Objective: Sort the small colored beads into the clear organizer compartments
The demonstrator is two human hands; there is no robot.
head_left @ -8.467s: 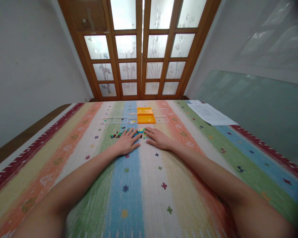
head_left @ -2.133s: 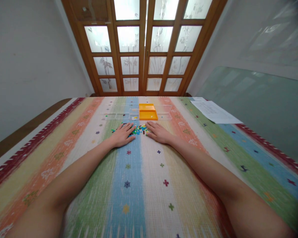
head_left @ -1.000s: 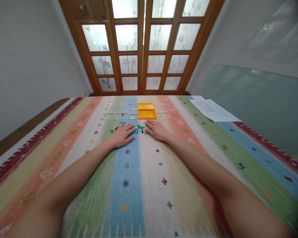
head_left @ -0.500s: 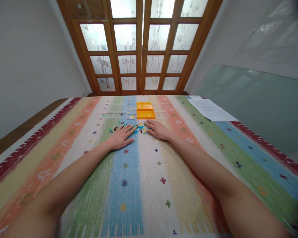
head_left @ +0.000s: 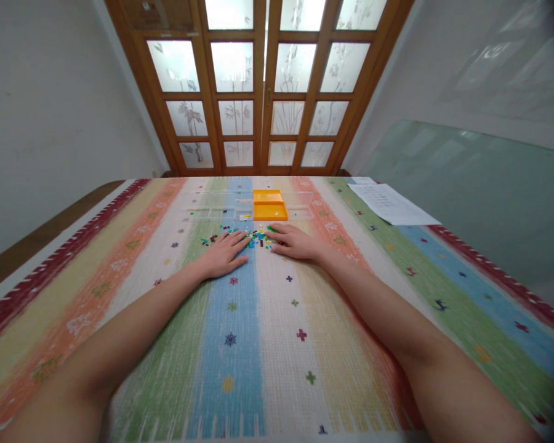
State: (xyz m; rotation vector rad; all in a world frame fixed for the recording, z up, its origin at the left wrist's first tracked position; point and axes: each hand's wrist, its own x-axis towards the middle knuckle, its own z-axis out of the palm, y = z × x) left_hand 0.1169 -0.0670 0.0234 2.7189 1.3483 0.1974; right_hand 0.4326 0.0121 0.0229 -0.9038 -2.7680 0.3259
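Observation:
A loose scatter of tiny coloured pieces (head_left: pixel 260 236), blue, green, yellow, white and dark brown, lies on the striped tablecloth (head_left: pixel 281 344). They are too small for me to tell their kind. My left hand (head_left: pixel 224 254) rests palm down on the left part of the scatter, fingers stretched out and apart. From the other side, my right hand (head_left: pixel 294 241) lies flat with its fingertips over the pieces at the right edge. Neither hand visibly grips anything, though whatever lies under the palms and fingers is hidden.
Just beyond the pieces stands an open orange box (head_left: pixel 271 212) with two parts. Clear plastic boxes (head_left: pixel 207 214) flank it, with a few small pieces inside. Printed paper sheets (head_left: pixel 392 205) lie at the far right. Wooden doors (head_left: pixel 261 98) close off the far side.
The fingertips of my right hand have slid slightly left over the pieces. My left hand stays in place on the scatter.

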